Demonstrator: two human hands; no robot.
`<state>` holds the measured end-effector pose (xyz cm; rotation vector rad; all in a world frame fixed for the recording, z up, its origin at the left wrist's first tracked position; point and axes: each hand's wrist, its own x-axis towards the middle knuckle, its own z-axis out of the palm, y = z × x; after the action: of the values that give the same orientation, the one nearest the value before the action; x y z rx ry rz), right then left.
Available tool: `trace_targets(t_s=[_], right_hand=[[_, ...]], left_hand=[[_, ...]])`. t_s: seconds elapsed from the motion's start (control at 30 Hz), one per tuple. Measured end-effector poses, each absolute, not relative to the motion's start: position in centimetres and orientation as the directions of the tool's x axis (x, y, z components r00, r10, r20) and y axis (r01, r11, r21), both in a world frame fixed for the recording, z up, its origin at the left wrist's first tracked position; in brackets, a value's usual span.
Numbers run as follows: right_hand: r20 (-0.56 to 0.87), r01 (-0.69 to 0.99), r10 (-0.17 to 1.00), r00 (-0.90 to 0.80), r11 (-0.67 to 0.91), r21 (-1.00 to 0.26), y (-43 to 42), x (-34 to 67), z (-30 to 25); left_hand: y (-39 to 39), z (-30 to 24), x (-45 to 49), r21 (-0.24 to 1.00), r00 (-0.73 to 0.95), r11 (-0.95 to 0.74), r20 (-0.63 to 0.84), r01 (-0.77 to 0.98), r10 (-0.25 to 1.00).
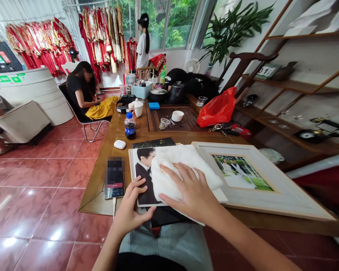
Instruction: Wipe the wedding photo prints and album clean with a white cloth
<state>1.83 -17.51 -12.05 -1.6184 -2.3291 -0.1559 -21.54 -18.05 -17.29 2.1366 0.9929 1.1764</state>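
Note:
A large photo print (pixel 144 188) of a person in a dark suit and bow tie lies near the table's front edge. My left hand (pixel 131 207) rests at its left edge, fingers and thumb spread apart. On the print's right part is a folded white cloth (pixel 211 175), which covers much of the picture. My right hand (pixel 188 192) lies over this cloth with fingers stretched out and thumb apart, pressing on it. Something black, partly hidden, shows below the print. A framed wedding photo (pixel 240 173) in a pale wide mount lies to the right, its left side beside the print.
Left of the print are a phone (pixel 114 178) with a cable and a white earphone case (pixel 119 144). Behind stand a cola bottle (pixel 130 126), a white bowl (pixel 177 115) and a red plastic bag (pixel 217 107). A person (pixel 80 92) sits at the far left.

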Motion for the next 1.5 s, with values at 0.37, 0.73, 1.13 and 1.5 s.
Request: trace_targets(t_s=[0.37,0.73,1.13,1.5], right_hand=[[0.167,0.954,0.960,-0.225,0.252,-0.160,-9.0,1.8,-9.9],[0.156,0.952,0.963,-0.218,0.245,-0.183,-5.8,-1.9,-9.6],[0.185,0.926,0.937,-0.296,0.329,-0.184,-6.7,-3.7,-9.5],[0.222,0.895,0.903,-0.369,0.409,-0.179,-9.3,-3.1,-10.0]], left_hand=[[-18.1,-17.5,-21.7,0.714,0.358,-0.603,0.492,0.355,0.793],[-18.1,-17.5,-21.7,0.714,0.369,-0.603,0.485,0.357,0.793],[-18.1,-17.8,-21.6,0.707,0.362,-0.606,0.493,0.364,0.791],[-18.1,-17.8,-21.5,0.701,0.343,-0.616,0.515,0.360,0.786]])
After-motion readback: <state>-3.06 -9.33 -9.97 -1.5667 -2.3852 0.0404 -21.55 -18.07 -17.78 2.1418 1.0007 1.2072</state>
